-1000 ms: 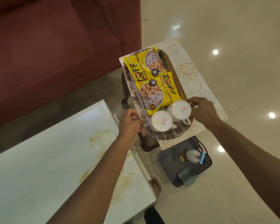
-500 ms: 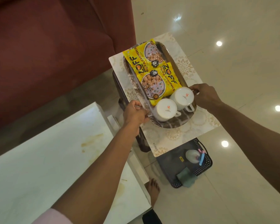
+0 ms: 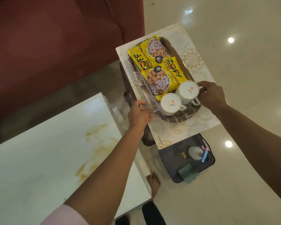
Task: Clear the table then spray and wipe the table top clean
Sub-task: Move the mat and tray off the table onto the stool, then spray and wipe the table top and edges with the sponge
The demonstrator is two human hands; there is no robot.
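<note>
- Table (image 3: 39, 159), head view: its white top fills the lower left, bare but for brown smears and streaks (image 3: 94, 153) running across the middle of it.
- A metal tray (image 3: 182, 118) sits on a patterned mat (image 3: 191, 59) that covers a small dark stool (image 3: 146, 137) just beyond the table's far right corner.
- The left hand (image 3: 139, 114) has its fingers curled round the tray's near left rim, gripping it.
- The right hand (image 3: 212, 95) pinches the tray's right rim with thumb and fingers, close beside the right cup.
- On the tray lie two yellow snack packets (image 3: 154, 62), one partly overlapping the other, taking up the far half.
- Two white cups stand at the near end: the left cup (image 3: 170, 103) and the right cup (image 3: 187, 91), touching or nearly touching, each with its handle pointing towards the lower right.
- A dark perforated basket (image 3: 204, 166) rests on the floor just in front of the stool; inside it are a white spray bottle (image 3: 194, 153) with a blue and pink top, and a folded grey-green cloth (image 3: 187, 175) draped over the near edge.
- A dark red sofa (image 3: 55, 46) fills the upper left.
- A bare foot (image 3: 154, 181) stands on the glossy pale floor (image 3: 250, 78) between the table and the basket.
</note>
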